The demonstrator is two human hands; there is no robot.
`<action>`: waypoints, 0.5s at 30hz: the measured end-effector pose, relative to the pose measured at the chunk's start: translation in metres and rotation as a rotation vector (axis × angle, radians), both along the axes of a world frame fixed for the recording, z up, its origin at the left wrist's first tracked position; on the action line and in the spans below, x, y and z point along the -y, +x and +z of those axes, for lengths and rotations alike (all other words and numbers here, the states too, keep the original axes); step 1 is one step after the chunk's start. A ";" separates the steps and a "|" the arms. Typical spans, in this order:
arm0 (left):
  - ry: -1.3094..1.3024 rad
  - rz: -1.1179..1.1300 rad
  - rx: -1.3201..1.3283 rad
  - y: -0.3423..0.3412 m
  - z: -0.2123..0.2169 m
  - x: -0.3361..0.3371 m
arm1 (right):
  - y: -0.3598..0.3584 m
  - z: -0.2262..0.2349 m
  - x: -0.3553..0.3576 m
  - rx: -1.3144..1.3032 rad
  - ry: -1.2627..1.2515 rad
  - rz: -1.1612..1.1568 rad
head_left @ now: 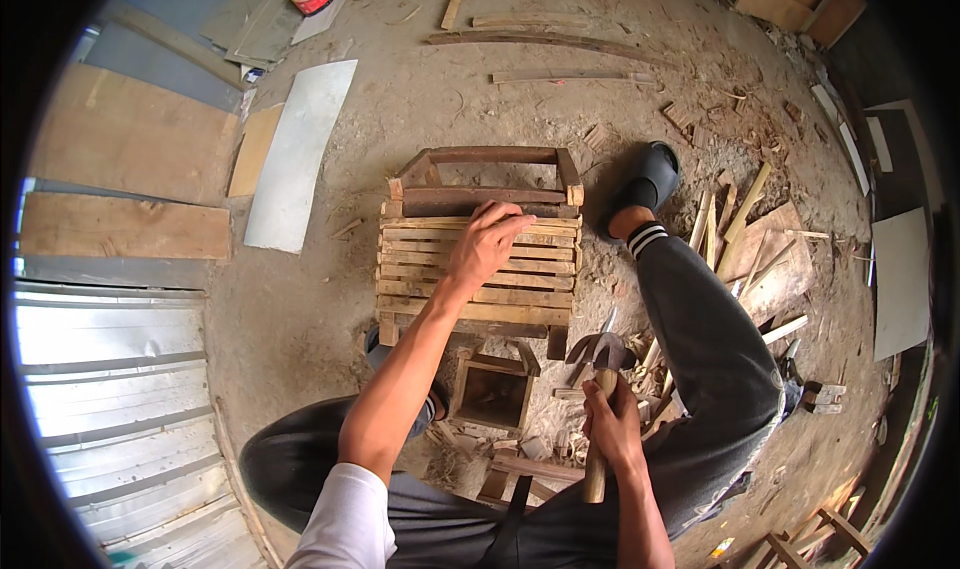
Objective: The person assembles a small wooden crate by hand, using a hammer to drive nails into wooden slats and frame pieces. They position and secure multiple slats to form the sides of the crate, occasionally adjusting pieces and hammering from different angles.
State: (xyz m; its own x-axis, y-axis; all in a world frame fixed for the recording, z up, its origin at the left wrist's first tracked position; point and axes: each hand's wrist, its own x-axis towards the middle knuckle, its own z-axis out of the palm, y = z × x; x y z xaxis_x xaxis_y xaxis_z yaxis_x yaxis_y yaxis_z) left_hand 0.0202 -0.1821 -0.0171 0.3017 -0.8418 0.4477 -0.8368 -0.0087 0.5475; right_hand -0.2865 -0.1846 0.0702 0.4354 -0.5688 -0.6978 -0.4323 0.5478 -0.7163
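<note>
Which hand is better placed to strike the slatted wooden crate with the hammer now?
The right hand, probably. It already grips the hammer by its wooden handle, head up, just beside the crate. The left hand lies flat on the top slats, so it seems better placed to steady the crate.

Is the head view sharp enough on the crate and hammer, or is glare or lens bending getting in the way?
Head view: even daylight, no glare; the slatted crate under the left hand is sharp; the hammer in the right hand is sharp too; straight boards bow toward the dark rim.
</note>
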 end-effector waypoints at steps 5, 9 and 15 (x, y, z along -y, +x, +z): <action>-0.049 -0.007 -0.030 0.001 -0.002 0.002 | 0.000 -0.004 -0.001 -0.009 -0.007 0.012; -0.049 -0.012 -0.020 0.002 -0.002 0.003 | 0.001 0.001 -0.001 0.004 0.000 0.031; -0.044 -0.002 -0.038 0.000 -0.001 0.002 | 0.017 0.028 0.024 0.255 0.186 -0.100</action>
